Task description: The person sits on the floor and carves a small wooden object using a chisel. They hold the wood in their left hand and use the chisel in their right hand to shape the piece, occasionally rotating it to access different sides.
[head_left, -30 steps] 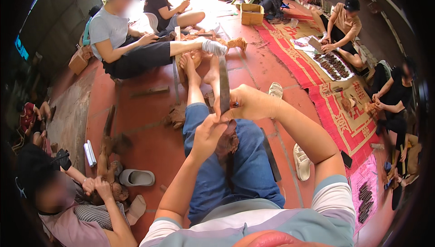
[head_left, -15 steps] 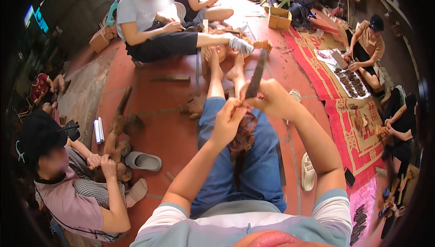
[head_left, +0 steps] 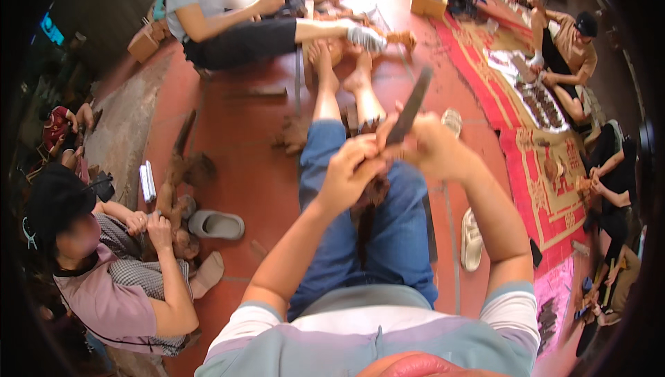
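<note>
My right hand point(head_left: 433, 143) is closed around a long, flat, dark strip point(head_left: 409, 108) like a file or blade. The strip slants up and to the right, its far end free. Close beside it, my left hand point(head_left: 353, 169) is closed in a pinch near the strip's lower end; whatever its fingers hold is hidden. Below both hands, a reddish-brown carved wooden piece point(head_left: 374, 191) lies between my knees, partly covered by the hands. My legs in blue jeans point(head_left: 395, 259) stretch forward over the floor.
On the left, a person in a black cap point(head_left: 62, 193) works beside a carved wood piece point(head_left: 166, 197) and a grey clog point(head_left: 216, 225). Ahead sits a person in black trousers point(head_left: 242, 41). A red patterned mat point(head_left: 547, 200) and pale sandals point(head_left: 472, 240) lie right.
The dark strip now leans further right. My hands have shifted slightly and hide more of the carved wooden piece. The whole view has tilted a little downward.
</note>
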`<control>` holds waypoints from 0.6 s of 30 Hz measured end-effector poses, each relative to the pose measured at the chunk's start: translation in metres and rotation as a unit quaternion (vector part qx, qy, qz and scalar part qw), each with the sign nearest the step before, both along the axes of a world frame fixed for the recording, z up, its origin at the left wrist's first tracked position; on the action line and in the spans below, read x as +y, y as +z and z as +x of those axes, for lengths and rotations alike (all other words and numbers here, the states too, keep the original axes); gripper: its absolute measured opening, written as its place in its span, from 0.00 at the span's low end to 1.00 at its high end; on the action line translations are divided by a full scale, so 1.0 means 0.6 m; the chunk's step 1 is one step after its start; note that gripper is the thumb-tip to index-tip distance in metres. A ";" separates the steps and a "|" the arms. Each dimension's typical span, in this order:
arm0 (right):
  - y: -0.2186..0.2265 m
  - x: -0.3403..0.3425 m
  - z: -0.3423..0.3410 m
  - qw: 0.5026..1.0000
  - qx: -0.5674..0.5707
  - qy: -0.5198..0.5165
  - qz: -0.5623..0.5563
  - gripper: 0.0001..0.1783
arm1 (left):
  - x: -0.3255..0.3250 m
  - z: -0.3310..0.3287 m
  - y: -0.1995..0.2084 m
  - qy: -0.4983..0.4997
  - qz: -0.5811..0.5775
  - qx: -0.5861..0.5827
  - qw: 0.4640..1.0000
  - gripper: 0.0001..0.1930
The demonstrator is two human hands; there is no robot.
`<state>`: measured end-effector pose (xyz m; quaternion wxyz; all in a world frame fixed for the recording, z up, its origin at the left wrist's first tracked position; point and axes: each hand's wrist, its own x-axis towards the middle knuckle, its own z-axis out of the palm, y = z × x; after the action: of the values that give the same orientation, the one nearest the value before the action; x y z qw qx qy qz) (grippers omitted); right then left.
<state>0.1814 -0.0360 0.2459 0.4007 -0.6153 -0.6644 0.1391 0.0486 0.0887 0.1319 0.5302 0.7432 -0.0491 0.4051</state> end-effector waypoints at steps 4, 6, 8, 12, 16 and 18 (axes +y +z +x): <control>-0.010 0.039 0.023 0.992 -0.092 -0.089 0.000 0.08 | 0.007 0.027 0.030 -0.028 -0.217 0.099 0.971 0.05; 0.005 0.032 0.013 0.996 0.000 -0.083 -0.013 0.05 | 0.007 0.011 0.024 -0.060 -0.252 0.059 0.964 0.10; 0.016 0.014 0.022 0.995 0.046 -0.075 0.036 0.05 | 0.011 -0.006 0.019 -0.111 -0.304 0.035 0.945 0.15; 0.014 -0.011 0.026 0.993 0.070 -0.069 0.066 0.05 | 0.023 -0.025 0.002 -0.214 -0.325 0.031 0.921 0.20; 0.005 -0.013 -0.029 0.996 0.055 -0.069 -0.027 0.06 | 0.003 -0.018 0.012 -0.198 -0.216 -0.017 0.956 0.15; -0.004 -0.005 -0.040 0.999 -0.007 -0.028 -0.032 0.08 | 0.003 -0.010 0.008 -0.189 -0.189 -0.038 0.963 0.12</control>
<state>0.1573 -0.0388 0.2438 0.3803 -0.6467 -0.6451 0.1448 0.0425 0.0907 0.1365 0.7255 0.5907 -0.1320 0.3274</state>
